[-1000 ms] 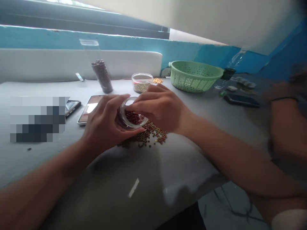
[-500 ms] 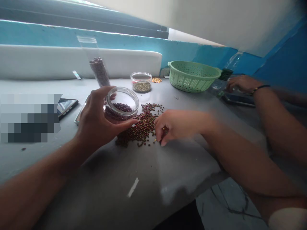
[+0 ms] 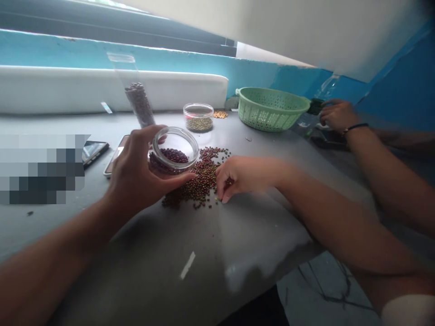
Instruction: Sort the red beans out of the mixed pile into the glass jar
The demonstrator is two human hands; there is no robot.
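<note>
My left hand [image 3: 136,172] is wrapped round a clear round jar [image 3: 175,151], tilted with its open mouth towards me and dark red beans [image 3: 173,156] inside. Below and to the right of the jar, a spread of mixed red and green beans [image 3: 200,181] lies on the grey table [image 3: 152,267]. At the right edge of this spread my right hand [image 3: 234,179] rests with thumb and fingers pinched together near the tabletop. Whatever is between those fingertips is too small to make out.
Behind stand a tall clear container of dark beans [image 3: 139,104], a round tub of green beans [image 3: 199,120] and a green basket [image 3: 272,111]. Phones [image 3: 95,151] lie at the left. Another person's hand [image 3: 340,115] is by a bottle [image 3: 326,90] at the right.
My right hand has shifted slightly left along the edge of the beans, still pinched. The other person's hand has moved a little left and up. My left hand still holds the jar.
</note>
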